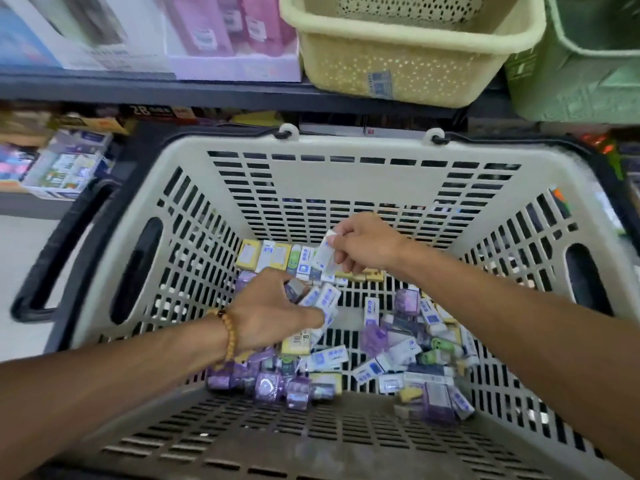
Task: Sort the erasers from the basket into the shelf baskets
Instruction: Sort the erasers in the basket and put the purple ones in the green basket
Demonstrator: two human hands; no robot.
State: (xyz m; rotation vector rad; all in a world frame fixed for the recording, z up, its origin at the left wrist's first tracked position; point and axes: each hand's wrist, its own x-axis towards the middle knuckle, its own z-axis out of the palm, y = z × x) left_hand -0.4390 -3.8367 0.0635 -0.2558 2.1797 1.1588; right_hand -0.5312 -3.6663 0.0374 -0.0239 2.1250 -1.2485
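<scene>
A cream slotted shopping basket [346, 188] holds several small erasers [398, 362] in white-blue, purple, yellow and green wrappers. Both my hands reach down into it. My right hand [367, 245] pinches a white-blue eraser [325, 252] lifted above a row of erasers by the far wall. My left hand [273, 310], with a bead bracelet on its wrist, grips white-blue erasers [323, 301] and a grey one near the basket's middle. On the shelf above stand a yellow perforated shelf basket [408, 60] and a green shelf basket [581, 74] at the right.
Pink and white boxed goods [221, 32] stand on the dark shelf [173, 90] at the upper left. More boxed stationery [65, 164] sits on a lower shelf at the left. The shopping basket's black handle [59, 251] hangs down on its left side.
</scene>
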